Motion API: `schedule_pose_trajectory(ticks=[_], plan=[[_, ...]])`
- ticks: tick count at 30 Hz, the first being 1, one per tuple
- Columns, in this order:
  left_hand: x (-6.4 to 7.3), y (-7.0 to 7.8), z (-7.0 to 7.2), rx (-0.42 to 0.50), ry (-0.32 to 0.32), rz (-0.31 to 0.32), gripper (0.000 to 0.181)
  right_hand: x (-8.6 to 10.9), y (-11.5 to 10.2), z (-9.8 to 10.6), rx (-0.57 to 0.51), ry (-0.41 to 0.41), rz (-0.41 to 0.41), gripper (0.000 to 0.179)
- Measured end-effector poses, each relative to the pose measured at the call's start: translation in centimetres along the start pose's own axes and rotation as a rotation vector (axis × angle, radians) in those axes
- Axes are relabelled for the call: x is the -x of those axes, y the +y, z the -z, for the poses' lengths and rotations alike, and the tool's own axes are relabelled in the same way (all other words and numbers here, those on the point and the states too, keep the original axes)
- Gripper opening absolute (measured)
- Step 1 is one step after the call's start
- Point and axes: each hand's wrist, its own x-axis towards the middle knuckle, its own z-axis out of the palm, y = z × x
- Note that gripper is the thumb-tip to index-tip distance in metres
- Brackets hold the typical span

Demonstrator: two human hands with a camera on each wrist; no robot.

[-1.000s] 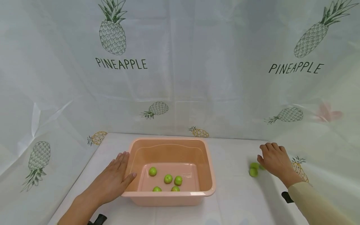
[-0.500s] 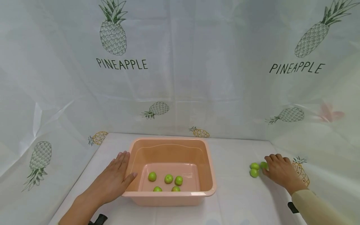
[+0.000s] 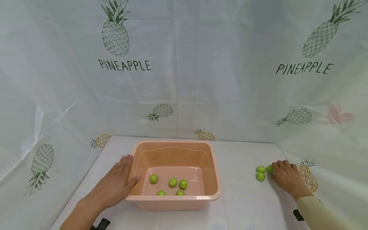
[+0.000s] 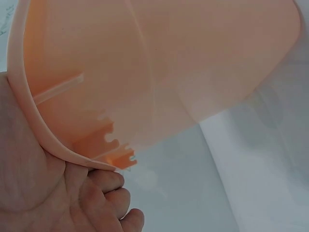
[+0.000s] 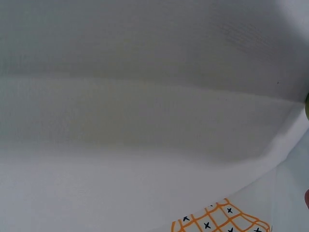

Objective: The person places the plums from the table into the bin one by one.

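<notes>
A peach-coloured plastic basin (image 3: 172, 198) stands on the white table with several small green apples (image 3: 172, 182) inside. My left hand (image 3: 113, 185) rests along its left rim, fingers straight and thumb over the edge. The left wrist view has the palm against the rim of the basin (image 4: 41, 130). To the right of the basin, my right hand (image 3: 288, 177) has curled fingers, with index finger and thumb at a small green apple (image 3: 269, 168). Two more apples (image 3: 260, 172) lie just left of it. Only slivers of green and skin reach the right wrist view's edge.
A white sheet with printed pineapples (image 3: 115, 38) hangs behind the table and along both sides. On the right, the sheet with a yellow pineapple print (image 3: 308, 177) comes close to my right hand. White tabletop (image 3: 237, 179) lies between basin and apples.
My right hand has moved right and down from above the apples to the rightmost one. One apple in the basin has rolled slightly left and down. My left hand stays at the rim.
</notes>
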Motion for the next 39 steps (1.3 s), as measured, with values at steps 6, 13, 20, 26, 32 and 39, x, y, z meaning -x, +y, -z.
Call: schedule_pose_trajectory(ticks=[6,13,20,26,32,39], plan=[[-0.1,-0.1,-0.1,0.003,0.000,0.001,0.084,-0.2,0.1,-0.8,0.032,0.091,0.000,0.038],[-0.2,-0.1,-0.2,0.003,-0.001,0.005,0.085,-0.5,-0.1,-0.7,0.043,0.089,-0.065,0.036],[0.0,0.0,-0.1,0.000,-0.008,0.010,0.085,-0.7,0.4,-0.5,0.029,0.196,-0.097,0.044],[0.0,0.1,0.0,0.005,-0.008,0.014,0.084,-1.3,0.2,-0.4,-0.011,0.363,-0.071,0.047],[0.0,0.1,0.0,-0.005,-0.006,0.014,0.085,-2.4,-0.8,-0.1,-0.041,0.468,-0.036,0.064],[-0.1,0.1,0.1,-0.012,-0.009,0.019,0.085,-4.1,-2.8,0.4,-0.061,0.570,0.020,0.053]])
